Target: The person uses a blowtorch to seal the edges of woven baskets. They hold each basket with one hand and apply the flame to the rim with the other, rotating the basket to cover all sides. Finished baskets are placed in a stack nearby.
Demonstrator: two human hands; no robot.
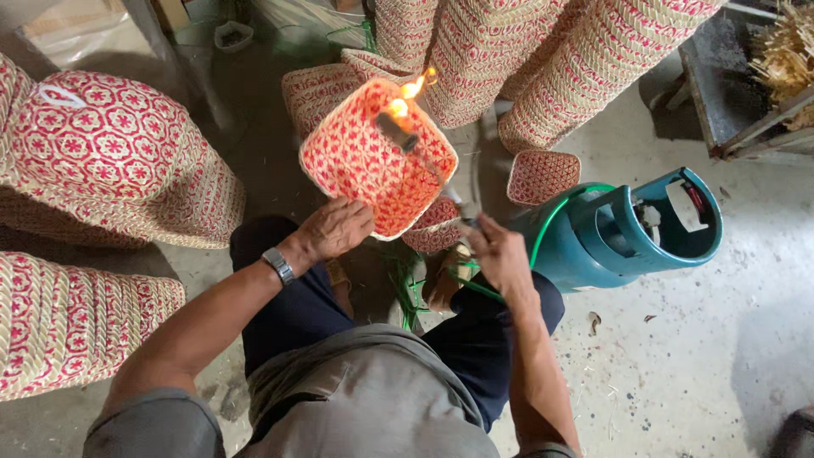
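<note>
My left hand (pixel 336 229) grips the near edge of a square woven lid (pixel 365 161) in red and straw colour, tilted up in front of me. My right hand (pixel 500 252) holds the handle of a gas torch (pixel 432 165). Its dark nozzle lies over the lid's upper part, and a yellow-orange flame (pixel 411 89) burns at the tip. A green hose (pixel 551 222) runs from the torch hand towards a teal gas cylinder (pixel 615 231) lying on the floor to my right.
Woven red-patterned baskets stand around: large ones at the left (pixel 102 161), a lower one at the front left (pixel 59 326), tall stacks behind (pixel 526 51). A small lid (pixel 543 175) lies by the cylinder. A dark bench with straw (pixel 746 85) stands at the far right on a concrete floor.
</note>
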